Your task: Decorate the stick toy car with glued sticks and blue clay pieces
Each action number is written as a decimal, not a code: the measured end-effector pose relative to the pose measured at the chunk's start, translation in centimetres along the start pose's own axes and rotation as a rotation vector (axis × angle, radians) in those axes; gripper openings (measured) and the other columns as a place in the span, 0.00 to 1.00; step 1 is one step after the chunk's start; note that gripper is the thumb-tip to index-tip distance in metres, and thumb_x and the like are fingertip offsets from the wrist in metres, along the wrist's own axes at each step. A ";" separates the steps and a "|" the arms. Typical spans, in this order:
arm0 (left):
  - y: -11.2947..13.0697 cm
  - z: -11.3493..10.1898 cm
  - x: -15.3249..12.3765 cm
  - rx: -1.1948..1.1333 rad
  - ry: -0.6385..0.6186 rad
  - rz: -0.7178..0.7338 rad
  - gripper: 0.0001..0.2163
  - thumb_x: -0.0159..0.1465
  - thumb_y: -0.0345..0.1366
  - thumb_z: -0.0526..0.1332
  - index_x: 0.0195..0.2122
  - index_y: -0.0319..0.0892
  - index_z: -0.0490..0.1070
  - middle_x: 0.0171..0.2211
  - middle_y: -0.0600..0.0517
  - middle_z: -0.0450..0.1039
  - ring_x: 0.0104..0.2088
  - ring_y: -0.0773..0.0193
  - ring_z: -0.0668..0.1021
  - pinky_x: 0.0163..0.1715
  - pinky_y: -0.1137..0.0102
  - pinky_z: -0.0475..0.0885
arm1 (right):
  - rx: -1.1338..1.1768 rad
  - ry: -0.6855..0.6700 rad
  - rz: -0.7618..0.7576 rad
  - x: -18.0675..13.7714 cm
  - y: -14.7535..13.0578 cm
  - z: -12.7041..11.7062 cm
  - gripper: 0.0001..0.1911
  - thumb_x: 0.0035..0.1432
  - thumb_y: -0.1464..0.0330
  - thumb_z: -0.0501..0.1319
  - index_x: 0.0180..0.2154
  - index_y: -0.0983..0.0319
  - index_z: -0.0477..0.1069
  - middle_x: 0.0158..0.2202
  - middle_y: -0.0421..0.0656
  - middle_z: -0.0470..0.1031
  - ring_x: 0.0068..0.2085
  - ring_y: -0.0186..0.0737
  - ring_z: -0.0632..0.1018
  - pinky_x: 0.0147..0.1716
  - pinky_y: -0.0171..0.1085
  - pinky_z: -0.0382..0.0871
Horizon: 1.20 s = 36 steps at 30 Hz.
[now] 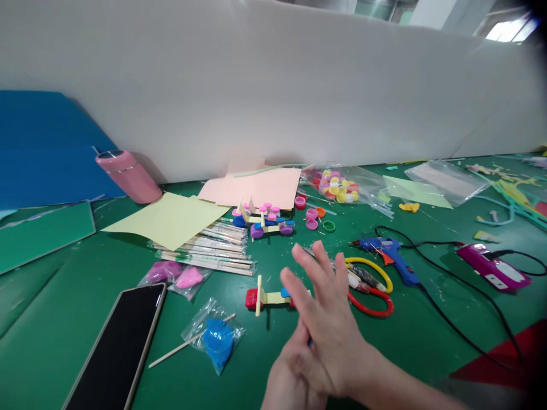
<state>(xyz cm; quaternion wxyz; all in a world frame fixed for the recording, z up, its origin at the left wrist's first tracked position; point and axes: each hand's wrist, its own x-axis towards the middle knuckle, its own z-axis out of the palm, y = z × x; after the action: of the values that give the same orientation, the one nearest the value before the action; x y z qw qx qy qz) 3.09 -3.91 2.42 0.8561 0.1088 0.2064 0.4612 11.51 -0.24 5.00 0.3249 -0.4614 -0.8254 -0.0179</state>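
Near the bottom centre, my right hand (331, 322) lies over my left hand (294, 364), palms together. The right hand's fingers are stretched and spread; the left hand's fingers are mostly hidden. A small speck of blue clay (310, 343) shows between the palms. Just beyond the fingers stands a small craft-stick model (276, 298) with red ends and a blue piece on it, partly covered by my hand. To the left, a lump of blue clay (218, 341) sits in a clear bag, near a thin wooden stick (171, 352).
Scissors (387, 279) with yellow and red handles lie right of my hands, near a blue glue gun (393, 256) and its cord. A phone (122, 347) is at left. Farther back are similar models (271, 228), wrapped sticks (213, 250) and bagged colourful caps (337, 185).
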 end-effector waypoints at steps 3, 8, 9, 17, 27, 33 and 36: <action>1.4 0.4 1.3 -0.114 0.006 0.006 0.15 0.61 0.40 0.52 0.44 0.43 0.72 0.50 0.50 0.70 0.59 0.56 0.59 0.58 0.63 0.49 | -0.036 -0.054 0.025 -0.4 2.1 0.1 0.30 0.60 0.53 0.39 0.61 0.58 0.42 0.64 0.49 0.41 0.62 0.59 0.44 0.54 0.64 0.31; 2.8 1.2 1.1 -0.131 0.141 0.019 0.11 0.57 0.25 0.54 0.37 0.36 0.75 0.39 0.46 0.77 0.49 0.58 0.72 0.56 0.63 0.55 | 0.096 0.007 0.140 -1.3 2.2 0.4 0.26 0.61 0.60 0.44 0.59 0.60 0.47 0.61 0.47 0.48 0.62 0.56 0.46 0.55 0.62 0.35; 2.9 1.2 1.0 -0.119 0.173 0.002 0.11 0.57 0.23 0.54 0.36 0.36 0.75 0.38 0.46 0.77 0.47 0.58 0.73 0.55 0.63 0.57 | 0.159 0.031 0.173 -1.3 2.1 0.2 0.24 0.61 0.62 0.44 0.58 0.60 0.49 0.60 0.47 0.50 0.62 0.54 0.47 0.55 0.61 0.37; 3.9 1.0 0.4 -0.081 0.261 0.044 0.17 0.54 0.23 0.53 0.44 0.37 0.70 0.45 0.42 0.74 0.45 0.56 0.74 0.45 0.63 0.67 | 0.337 0.015 0.189 -3.2 1.8 -0.1 0.17 0.52 0.60 0.59 0.44 0.57 0.66 0.58 0.42 0.51 0.60 0.55 0.51 0.56 0.53 0.46; 3.9 1.1 -0.4 -0.012 0.218 0.007 0.12 0.56 0.32 0.56 0.40 0.41 0.73 0.39 0.46 0.74 0.39 0.58 0.74 0.37 0.65 0.68 | 0.365 -0.008 0.162 -3.2 1.7 -0.1 0.14 0.55 0.58 0.56 0.42 0.56 0.69 0.59 0.41 0.50 0.59 0.55 0.51 0.56 0.52 0.45; 3.7 0.1 -0.8 0.205 0.212 -0.092 0.07 0.50 0.37 0.65 0.25 0.38 0.74 0.25 0.51 0.70 0.27 0.67 0.70 0.30 0.73 0.66 | 0.380 -0.005 0.082 -3.2 2.3 -1.0 0.14 0.51 0.63 0.62 0.41 0.57 0.70 0.59 0.42 0.49 0.59 0.56 0.52 0.55 0.52 0.49; 3.6 0.0 -0.7 0.243 0.238 -0.115 0.06 0.49 0.35 0.67 0.24 0.37 0.73 0.23 0.53 0.69 0.25 0.70 0.69 0.28 0.75 0.64 | 0.382 -0.040 0.069 -3.2 2.3 -1.0 0.15 0.50 0.64 0.63 0.42 0.57 0.69 0.59 0.42 0.49 0.59 0.55 0.53 0.54 0.52 0.50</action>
<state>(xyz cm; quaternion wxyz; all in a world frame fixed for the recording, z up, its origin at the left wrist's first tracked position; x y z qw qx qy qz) 0.07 -2.58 3.93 0.8310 0.1443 0.3664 0.3929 15.00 -1.66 3.36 0.3903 -0.4196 -0.8039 0.1592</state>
